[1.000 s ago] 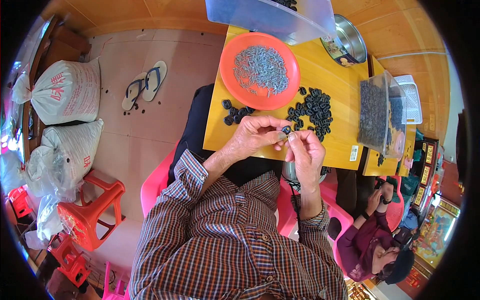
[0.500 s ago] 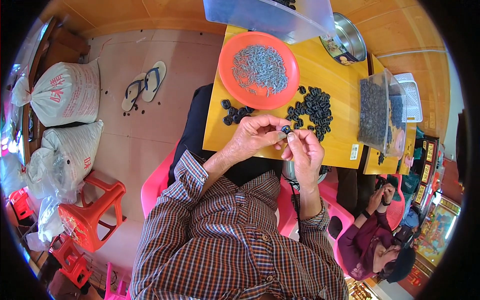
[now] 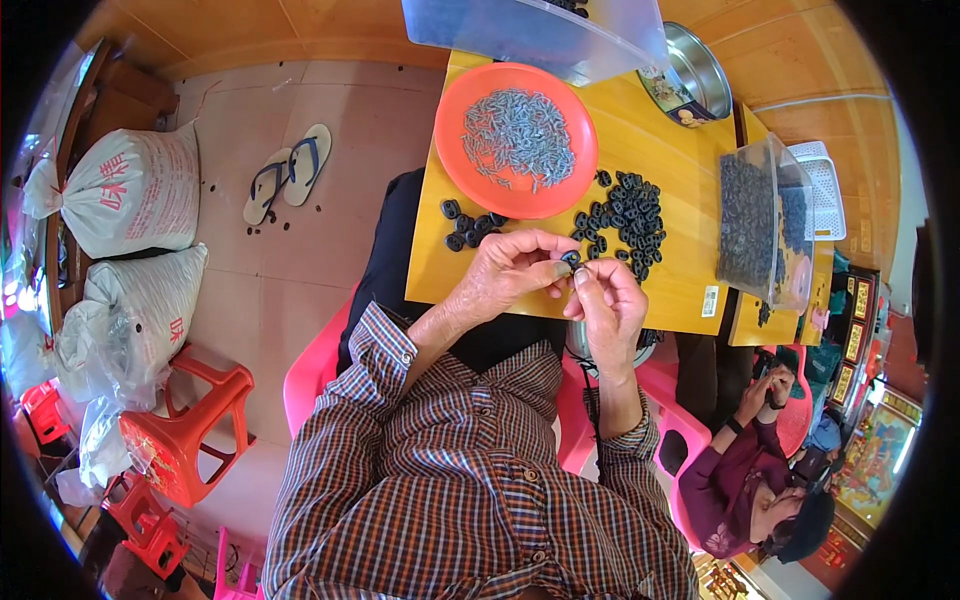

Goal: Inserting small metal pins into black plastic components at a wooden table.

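Black piece [image 3: 571, 258], just on the person's side of the orange plate [image 3: 528, 206], is pinched between the left hand's [image 3: 508, 272] thumb and finger, right hand [image 3: 608, 300] pinching its edge (pose barely changed this past second), so work on it seems unfinished.

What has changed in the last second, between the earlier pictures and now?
Nothing clearly moved; only the view shifts slightly. Nothing was visibly taken hold of or let go: the left hand still pinches the black piece, with the right hand close against it. The plate and black pile stayed put.
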Tool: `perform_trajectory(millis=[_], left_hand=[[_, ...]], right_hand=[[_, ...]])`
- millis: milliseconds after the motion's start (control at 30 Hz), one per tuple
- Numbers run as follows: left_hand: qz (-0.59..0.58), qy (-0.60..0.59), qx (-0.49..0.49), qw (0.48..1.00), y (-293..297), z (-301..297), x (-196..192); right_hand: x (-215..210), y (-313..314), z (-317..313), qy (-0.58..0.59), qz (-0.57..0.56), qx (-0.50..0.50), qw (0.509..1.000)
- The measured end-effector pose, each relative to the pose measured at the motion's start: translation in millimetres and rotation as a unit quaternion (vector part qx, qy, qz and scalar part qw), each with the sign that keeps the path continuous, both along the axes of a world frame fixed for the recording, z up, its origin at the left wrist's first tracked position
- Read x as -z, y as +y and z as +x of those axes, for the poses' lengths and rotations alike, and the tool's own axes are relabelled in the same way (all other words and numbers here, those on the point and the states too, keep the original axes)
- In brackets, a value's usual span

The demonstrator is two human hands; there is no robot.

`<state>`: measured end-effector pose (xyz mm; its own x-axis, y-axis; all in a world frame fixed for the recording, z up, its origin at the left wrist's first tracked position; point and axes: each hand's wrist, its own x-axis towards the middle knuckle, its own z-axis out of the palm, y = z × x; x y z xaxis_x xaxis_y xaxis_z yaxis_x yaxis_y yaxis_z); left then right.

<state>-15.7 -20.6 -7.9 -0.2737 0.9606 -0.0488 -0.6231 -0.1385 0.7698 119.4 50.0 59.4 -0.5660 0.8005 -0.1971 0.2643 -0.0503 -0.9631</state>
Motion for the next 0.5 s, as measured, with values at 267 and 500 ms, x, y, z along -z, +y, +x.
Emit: perform_trajectory(millis=[267, 500], left_hand=[[-0.002, -0.003, 0.007, 1.0, 0.9, 0.3, 3.2], [-0.004, -0.006, 0.006, 1.0, 1.2, -0.1, 3.9]], right_hand=[[-0.5, -1.0, -1.9, 0.004, 0.001, -0.006, 1.0], [1.6, -0.7, 0.3, 0.008, -0.014, -0.006, 1.0]])
